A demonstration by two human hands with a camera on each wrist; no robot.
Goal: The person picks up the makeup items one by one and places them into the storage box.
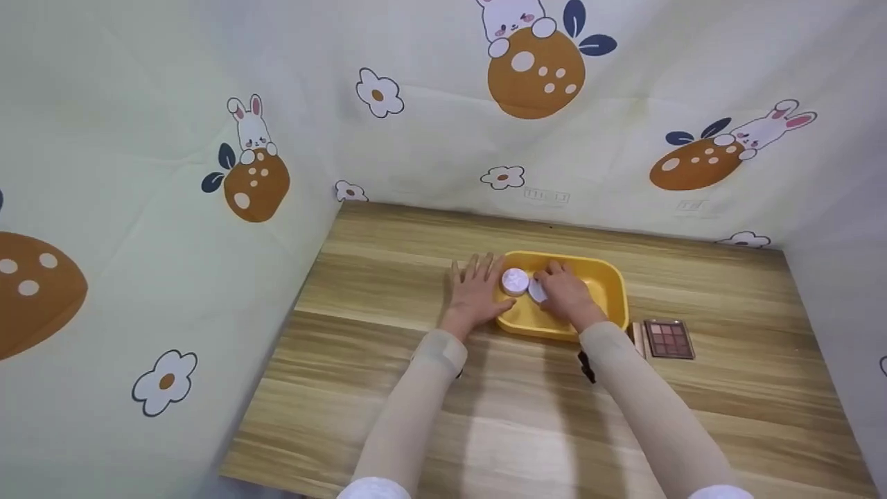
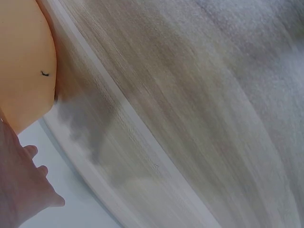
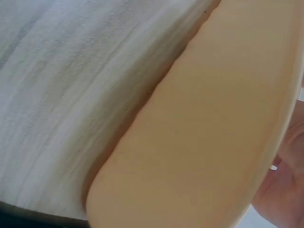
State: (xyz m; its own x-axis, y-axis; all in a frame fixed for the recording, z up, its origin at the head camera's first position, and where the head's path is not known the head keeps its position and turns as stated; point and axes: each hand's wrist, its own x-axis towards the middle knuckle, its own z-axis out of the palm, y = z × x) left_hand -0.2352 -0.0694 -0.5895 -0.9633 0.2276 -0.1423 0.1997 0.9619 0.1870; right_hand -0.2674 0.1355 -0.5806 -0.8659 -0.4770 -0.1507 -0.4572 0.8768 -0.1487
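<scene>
A yellow rectangular tray [image 1: 523, 320] lies on the table, with two small round white containers inside. The left one [image 1: 514, 281] has a patterned lid. My left hand [image 1: 475, 294] rests at the tray's left wall, fingers spread and straight, thumb over the rim. Reaching into the tray, my right hand [image 1: 568, 294] grips the second white container [image 1: 537, 291], which is partly hidden under its fingers. In the left wrist view the tray wall [image 2: 23, 61] stands beside my left hand [image 2: 23, 185]. The tray's outer side [image 3: 190, 133] covers most of my right hand [image 3: 285, 190] in the right wrist view.
An eyeshadow palette [image 1: 669, 339] with several pinkish-brown pans lies right of the tray. A narrow pale pink strip [image 1: 639, 339] sits between them, partly behind the right sleeve. Printed cloth walls [image 1: 429, 159] with rabbits and flowers border the wooden table [image 1: 388, 277].
</scene>
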